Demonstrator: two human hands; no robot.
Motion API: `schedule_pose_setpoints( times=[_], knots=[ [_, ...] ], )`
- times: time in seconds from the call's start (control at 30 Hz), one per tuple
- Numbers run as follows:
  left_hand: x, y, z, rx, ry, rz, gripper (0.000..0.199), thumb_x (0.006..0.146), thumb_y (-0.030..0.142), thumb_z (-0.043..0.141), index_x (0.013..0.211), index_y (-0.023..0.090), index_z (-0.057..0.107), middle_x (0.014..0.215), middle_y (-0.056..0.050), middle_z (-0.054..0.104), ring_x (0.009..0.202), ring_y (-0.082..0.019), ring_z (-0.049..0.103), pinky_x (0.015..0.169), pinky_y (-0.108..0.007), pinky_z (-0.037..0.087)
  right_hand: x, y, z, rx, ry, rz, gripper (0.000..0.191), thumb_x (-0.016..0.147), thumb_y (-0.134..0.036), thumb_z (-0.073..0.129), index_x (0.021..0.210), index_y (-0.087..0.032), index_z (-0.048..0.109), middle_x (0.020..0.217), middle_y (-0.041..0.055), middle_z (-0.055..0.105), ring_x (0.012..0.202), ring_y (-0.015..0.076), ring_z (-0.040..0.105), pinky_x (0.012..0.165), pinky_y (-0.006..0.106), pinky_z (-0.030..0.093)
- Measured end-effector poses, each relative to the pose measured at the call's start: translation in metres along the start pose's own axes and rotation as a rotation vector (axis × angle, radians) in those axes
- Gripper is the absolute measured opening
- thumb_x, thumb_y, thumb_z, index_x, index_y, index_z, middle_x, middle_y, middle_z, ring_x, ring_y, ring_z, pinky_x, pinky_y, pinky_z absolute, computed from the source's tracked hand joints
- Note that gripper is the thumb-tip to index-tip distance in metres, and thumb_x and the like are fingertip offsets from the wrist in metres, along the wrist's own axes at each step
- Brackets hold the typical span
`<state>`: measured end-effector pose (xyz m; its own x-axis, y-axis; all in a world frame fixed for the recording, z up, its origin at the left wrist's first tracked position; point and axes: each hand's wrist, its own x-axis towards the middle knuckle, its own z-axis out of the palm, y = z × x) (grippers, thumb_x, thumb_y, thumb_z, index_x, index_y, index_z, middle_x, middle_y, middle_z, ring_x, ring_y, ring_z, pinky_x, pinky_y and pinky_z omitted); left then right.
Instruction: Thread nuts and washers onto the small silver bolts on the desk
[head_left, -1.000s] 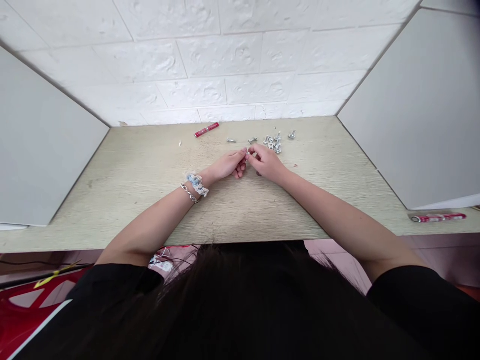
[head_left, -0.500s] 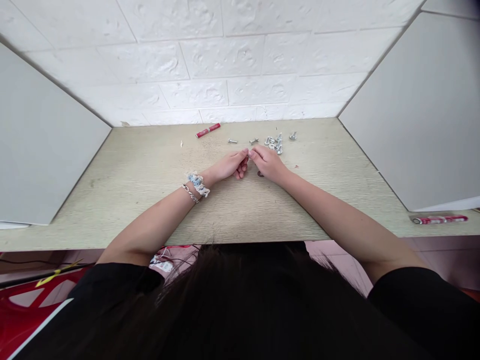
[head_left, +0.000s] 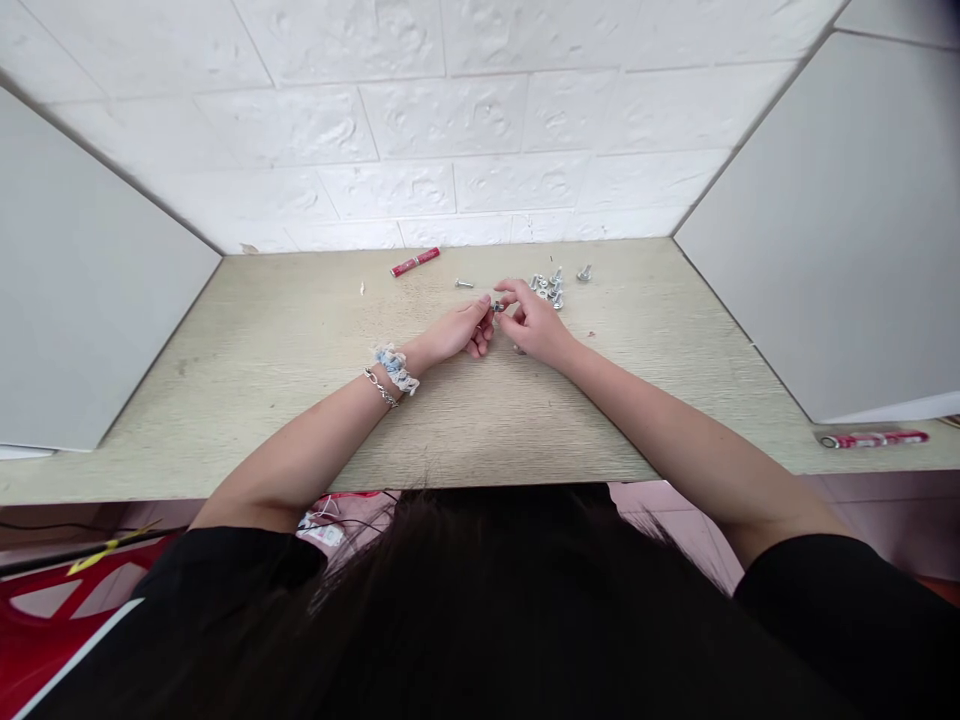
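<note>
My left hand (head_left: 459, 329) and my right hand (head_left: 534, 322) meet over the middle of the wooden desk (head_left: 285, 350). Between their fingertips they pinch one small silver bolt (head_left: 497, 305), too small to show whether a nut sits on it. The left wrist wears a blue scrunchie and a chain bracelet (head_left: 390, 372). Just beyond the right hand lies a small pile of silver bolts and nuts (head_left: 549, 285). A single bolt (head_left: 463, 284) lies apart to the left of the pile.
A red tube (head_left: 414, 262) lies near the back wall. Another red tube (head_left: 870, 439) lies at the desk's right front, beside the grey side panel (head_left: 840, 220). A second grey panel (head_left: 82, 290) bounds the left. Dark hair fills the bottom of the view.
The right hand's fingers have shifted around the small bolt, the index finger lifting. One loose bolt that lay just beyond the hands is no longer visible there. The left hand has hardly moved.
</note>
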<state>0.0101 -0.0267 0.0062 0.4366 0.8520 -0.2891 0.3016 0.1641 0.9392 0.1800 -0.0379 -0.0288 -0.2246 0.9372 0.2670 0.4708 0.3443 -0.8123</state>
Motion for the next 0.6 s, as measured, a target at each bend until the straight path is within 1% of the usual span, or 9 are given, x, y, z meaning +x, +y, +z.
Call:
schedule_pose_setpoints(
  times=[0.03, 0.07, 0.13, 0.2, 0.27, 0.37, 0.47, 0.53, 0.6],
  knots=[
    [-0.0009, 0.0008, 0.0005, 0.012, 0.002, 0.005, 0.050, 0.115, 0.037, 0.027, 0.076, 0.015, 0.050, 0.063, 0.003, 0.054, 0.047, -0.005, 0.055, 0.049, -0.016, 0.043, 0.0001, -0.0002, 0.0001, 0.001, 0.008, 0.005, 0.038, 0.089, -0.032, 0.055, 0.126, -0.022, 0.052, 0.105, 0.0050, 0.066, 0.060, 0.0126, 0.054, 0.066, 0.035, 0.052],
    [-0.0016, 0.0015, 0.0009, 0.023, 0.003, 0.008, 0.050, 0.115, 0.036, 0.028, 0.075, 0.015, 0.050, 0.063, 0.003, 0.054, 0.047, -0.005, 0.055, 0.048, -0.016, 0.044, 0.0002, -0.0007, -0.0001, -0.003, 0.016, 0.012, 0.036, 0.090, -0.034, 0.056, 0.123, -0.022, 0.054, 0.103, 0.0050, 0.066, 0.062, 0.0130, 0.055, 0.065, 0.034, 0.052],
    [-0.0025, 0.0025, 0.0014, 0.035, -0.001, 0.011, 0.049, 0.115, 0.036, 0.028, 0.076, 0.015, 0.050, 0.063, 0.003, 0.054, 0.047, -0.005, 0.055, 0.048, -0.017, 0.044, 0.0001, -0.0021, -0.0009, -0.015, 0.016, 0.027, 0.025, 0.093, -0.040, 0.053, 0.109, -0.021, 0.059, 0.095, 0.0046, 0.066, 0.062, 0.0137, 0.055, 0.060, 0.033, 0.050],
    [-0.0024, 0.0027, 0.0014, 0.045, -0.006, 0.009, 0.049, 0.115, 0.036, 0.029, 0.076, 0.015, 0.051, 0.063, 0.003, 0.054, 0.046, -0.005, 0.055, 0.048, -0.017, 0.044, -0.0001, -0.0031, -0.0017, -0.013, -0.013, 0.057, 0.025, 0.095, -0.043, 0.048, 0.096, -0.021, 0.061, 0.085, 0.0040, 0.064, 0.060, 0.0144, 0.053, 0.054, 0.031, 0.048],
    [-0.0017, 0.0025, 0.0014, 0.054, -0.008, 0.005, 0.049, 0.114, 0.037, 0.031, 0.076, 0.015, 0.051, 0.063, 0.003, 0.055, 0.047, -0.005, 0.055, 0.048, -0.017, 0.045, -0.0002, -0.0032, -0.0018, 0.011, -0.044, 0.087, 0.023, 0.095, -0.042, 0.049, 0.094, -0.022, 0.060, 0.081, 0.0033, 0.062, 0.058, 0.0148, 0.052, 0.050, 0.030, 0.046],
    [-0.0008, 0.0023, 0.0017, 0.057, -0.001, -0.001, 0.048, 0.114, 0.036, 0.031, 0.076, 0.015, 0.052, 0.064, 0.002, 0.055, 0.047, -0.005, 0.055, 0.048, -0.017, 0.044, -0.0004, -0.0022, -0.0007, 0.030, -0.040, 0.050, 0.014, 0.091, -0.034, 0.054, 0.100, -0.023, 0.054, 0.091, 0.0031, 0.066, 0.058, 0.0134, 0.052, 0.056, 0.031, 0.048],
    [-0.0008, 0.0026, 0.0021, 0.066, -0.003, -0.002, 0.049, 0.115, 0.035, 0.030, 0.075, 0.015, 0.051, 0.064, 0.002, 0.055, 0.048, -0.005, 0.055, 0.048, -0.017, 0.045, -0.0006, -0.0014, 0.0002, -0.003, 0.005, 0.002, 0.021, 0.087, -0.032, 0.058, 0.104, -0.024, 0.048, 0.102, 0.0040, 0.066, 0.060, 0.0122, 0.054, 0.065, 0.032, 0.049],
    [-0.0009, 0.0028, 0.0023, 0.071, -0.004, -0.001, 0.049, 0.115, 0.034, 0.029, 0.075, 0.015, 0.051, 0.065, 0.002, 0.055, 0.048, -0.005, 0.055, 0.049, -0.017, 0.045, -0.0003, -0.0013, 0.0000, -0.016, 0.022, 0.023, 0.023, 0.087, -0.036, 0.059, 0.103, -0.024, 0.047, 0.102, 0.0040, 0.066, 0.060, 0.0121, 0.053, 0.068, 0.034, 0.049],
    [-0.0009, 0.0026, 0.0022, 0.071, -0.006, 0.004, 0.048, 0.115, 0.034, 0.029, 0.076, 0.016, 0.050, 0.066, 0.002, 0.056, 0.048, -0.005, 0.056, 0.048, -0.017, 0.045, 0.0004, -0.0014, -0.0008, -0.034, 0.029, 0.033, 0.019, 0.092, -0.040, 0.054, 0.098, -0.023, 0.048, 0.097, 0.0039, 0.065, 0.063, 0.0138, 0.053, 0.072, 0.035, 0.049]
  ],
)
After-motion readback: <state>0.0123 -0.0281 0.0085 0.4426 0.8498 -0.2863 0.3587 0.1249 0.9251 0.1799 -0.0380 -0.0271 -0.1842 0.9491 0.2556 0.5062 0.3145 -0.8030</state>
